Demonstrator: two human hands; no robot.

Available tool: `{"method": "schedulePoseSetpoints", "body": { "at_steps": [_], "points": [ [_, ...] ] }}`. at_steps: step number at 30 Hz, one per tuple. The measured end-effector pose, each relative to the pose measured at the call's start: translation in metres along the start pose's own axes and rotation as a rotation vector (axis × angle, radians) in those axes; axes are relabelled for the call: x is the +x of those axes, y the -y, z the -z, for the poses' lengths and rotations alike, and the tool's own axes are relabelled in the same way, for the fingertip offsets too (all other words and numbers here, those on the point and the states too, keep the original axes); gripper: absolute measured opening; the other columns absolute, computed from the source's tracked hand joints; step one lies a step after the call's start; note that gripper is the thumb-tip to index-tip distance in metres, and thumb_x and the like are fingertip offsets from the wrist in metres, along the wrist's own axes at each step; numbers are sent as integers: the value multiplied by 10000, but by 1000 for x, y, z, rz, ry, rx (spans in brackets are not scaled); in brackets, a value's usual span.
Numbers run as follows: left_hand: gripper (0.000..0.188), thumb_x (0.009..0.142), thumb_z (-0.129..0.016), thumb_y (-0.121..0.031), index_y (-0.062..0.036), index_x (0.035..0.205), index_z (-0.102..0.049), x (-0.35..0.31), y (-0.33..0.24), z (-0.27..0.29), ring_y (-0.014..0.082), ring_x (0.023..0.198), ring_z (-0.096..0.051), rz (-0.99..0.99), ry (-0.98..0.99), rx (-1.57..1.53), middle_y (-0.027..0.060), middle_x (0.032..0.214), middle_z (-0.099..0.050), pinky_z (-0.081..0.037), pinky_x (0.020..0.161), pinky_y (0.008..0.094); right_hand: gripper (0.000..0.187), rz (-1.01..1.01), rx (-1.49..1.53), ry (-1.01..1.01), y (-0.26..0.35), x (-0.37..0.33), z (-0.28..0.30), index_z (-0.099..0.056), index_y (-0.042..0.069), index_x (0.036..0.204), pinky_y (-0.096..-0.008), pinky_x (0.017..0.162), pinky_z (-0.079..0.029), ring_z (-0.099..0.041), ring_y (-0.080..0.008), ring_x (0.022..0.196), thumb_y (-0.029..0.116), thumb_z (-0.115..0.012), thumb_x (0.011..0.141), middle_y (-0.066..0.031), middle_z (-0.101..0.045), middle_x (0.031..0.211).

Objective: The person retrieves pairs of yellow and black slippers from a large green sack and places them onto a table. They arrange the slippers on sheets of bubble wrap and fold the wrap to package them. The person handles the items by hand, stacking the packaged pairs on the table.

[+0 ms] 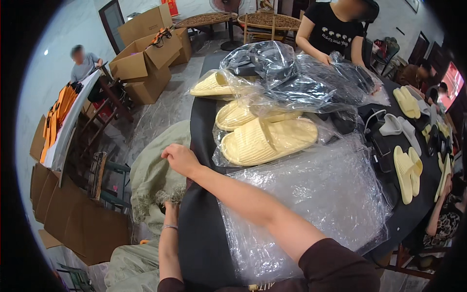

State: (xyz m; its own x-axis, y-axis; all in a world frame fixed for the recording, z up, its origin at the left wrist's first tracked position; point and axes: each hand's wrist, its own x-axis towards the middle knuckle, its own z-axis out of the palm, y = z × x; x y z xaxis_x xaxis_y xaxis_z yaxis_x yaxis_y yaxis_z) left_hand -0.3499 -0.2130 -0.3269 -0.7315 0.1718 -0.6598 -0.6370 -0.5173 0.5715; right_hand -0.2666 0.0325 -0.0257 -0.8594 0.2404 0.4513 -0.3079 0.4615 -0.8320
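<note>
A green woven sack (153, 187) with a frayed edge stands against the left side of the black-covered table (206, 231). At its frayed edge is my left hand (168, 205), its fingers hidden by the cloth. My right arm crosses over the table, and my right hand (181, 160) hangs above the sack with its fingers curled. What those fingers hold, if anything, is hidden. Under my right forearm lies a flat stack of clear plastic bags (311, 194). Just beyond it, a pair of pale yellow ribbed slippers (262, 141) rests in clear plastic.
More bagged yellow slippers (211, 86) and black bagged slippers (272, 63) are heaped farther back, where a person (335, 34) handles plastic. Loose yellow slippers (407, 170) lie at the right. Cardboard boxes (146, 63) and flattened cardboard (82, 219) stand left. Another sack (134, 267) is near me.
</note>
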Motion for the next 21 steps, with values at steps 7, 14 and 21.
{"method": "schedulePoseSetpoints", "body": {
  "at_steps": [7, 14, 21],
  "points": [
    [295, 819, -638, -233, -32, 1022, -563, -94, -92, -14, 290, 770, -614, 11, -227, 205, 132, 889, -612, -536, 670, 420, 158, 135, 58, -117, -9, 9, 5, -644, 50, 807, -395, 652, -495, -625, -293, 734, 48, -490, 773, -117, -630, 807],
    [239, 872, -536, -229, -43, 1014, -585, -270, -155, 17, 226, 599, -616, 96, -5, 169, 112, 819, -640, -498, 408, 254, 211, -406, 915, 60, 89, 30, 35, -619, -5, 884, -249, 473, -464, -589, -134, 554, 28, -414, 849, -73, -621, 722],
    [163, 810, -611, -171, -36, 900, -593, -453, -151, 12, 183, 644, -632, -320, -36, 91, 69, 790, -639, -546, 480, 266, 247, -214, 523, 200, 204, -49, 139, -655, -6, 942, -228, 564, -481, -593, -102, 629, 59, -444, 831, -62, -652, 823]
  ]
}}
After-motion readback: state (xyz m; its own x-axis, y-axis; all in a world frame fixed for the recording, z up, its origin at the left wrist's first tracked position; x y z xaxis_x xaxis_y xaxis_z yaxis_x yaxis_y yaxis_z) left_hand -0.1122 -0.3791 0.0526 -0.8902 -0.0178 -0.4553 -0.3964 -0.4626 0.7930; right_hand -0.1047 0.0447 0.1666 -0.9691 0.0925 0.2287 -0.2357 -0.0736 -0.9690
